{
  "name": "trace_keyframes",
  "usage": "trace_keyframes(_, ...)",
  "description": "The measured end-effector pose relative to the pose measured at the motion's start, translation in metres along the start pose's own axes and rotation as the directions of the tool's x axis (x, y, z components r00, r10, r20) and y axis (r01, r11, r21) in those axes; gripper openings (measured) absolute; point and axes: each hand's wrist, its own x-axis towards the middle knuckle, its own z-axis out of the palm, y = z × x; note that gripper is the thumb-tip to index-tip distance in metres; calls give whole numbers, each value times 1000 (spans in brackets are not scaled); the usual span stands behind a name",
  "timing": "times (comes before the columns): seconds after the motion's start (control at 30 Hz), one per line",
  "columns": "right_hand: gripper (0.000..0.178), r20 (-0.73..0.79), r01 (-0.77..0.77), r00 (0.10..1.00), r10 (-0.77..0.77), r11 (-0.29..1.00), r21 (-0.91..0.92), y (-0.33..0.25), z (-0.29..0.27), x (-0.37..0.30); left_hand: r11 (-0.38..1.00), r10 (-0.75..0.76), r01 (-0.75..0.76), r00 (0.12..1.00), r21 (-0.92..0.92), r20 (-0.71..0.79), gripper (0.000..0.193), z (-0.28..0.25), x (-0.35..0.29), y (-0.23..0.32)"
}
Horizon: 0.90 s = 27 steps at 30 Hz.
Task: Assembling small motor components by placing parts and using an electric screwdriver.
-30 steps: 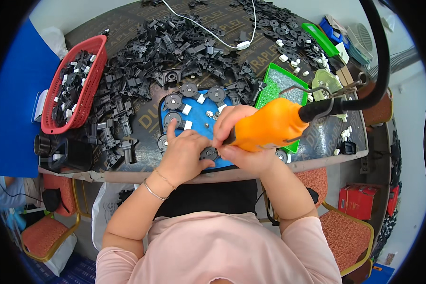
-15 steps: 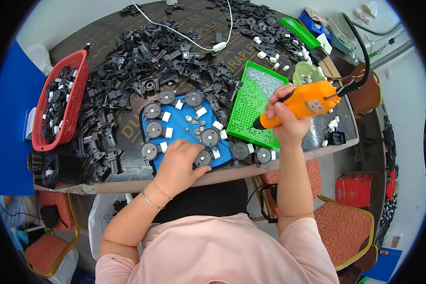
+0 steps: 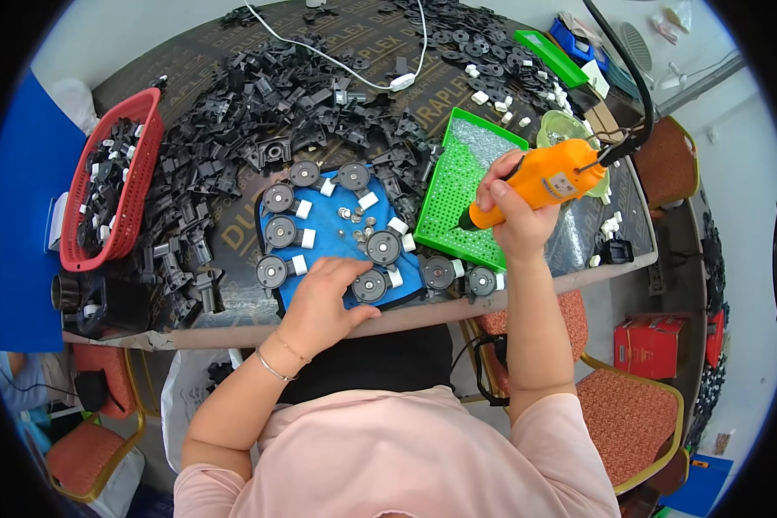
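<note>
My right hand is wrapped round an orange electric screwdriver, its black tip pointing down over a green perforated tray. Small silvery screws are heaped at the tray's far end. My left hand rests at the near edge of a blue cloth, thumb and fingers apart beside a round black part with a white tab. Several similar round parts, among them one farther off, form a loose ring on the cloth. Little metal pieces lie amid them.
Black plastic brackets are piled across the table's far side. A red basket of parts stands at the left. Black discs and white pieces lie far right, near a pale green bowl. A black cable hangs above the screwdriver.
My right hand and the screwdriver have shifted slightly left and its cable has swung left. My left thumb has drawn a little away from the round part, which has turned slightly.
</note>
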Motion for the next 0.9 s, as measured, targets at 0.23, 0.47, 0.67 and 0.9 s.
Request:
trace_keyframes(0.23,21,133,80,985,-113,969,232,-38,23,-1,999,-8,6,999,-40,-39,56,5,-2,-3)
trace_keyframes(0.47,27,347,-62,938,-4,982,178,-24,81,-29,997,3,-5,1000,-73,-27,56,6,0,-7)
trace_keyframes(0.67,23,392,-102,919,44,987,128,-11,95,-36,997,-1,-2,999,-81,-38,55,9,-1,-11)
trace_keyframes(0.9,22,444,-181,890,100,973,144,-7,99,-35,992,-2,-2,999,-127,-33,51,12,2,-16)
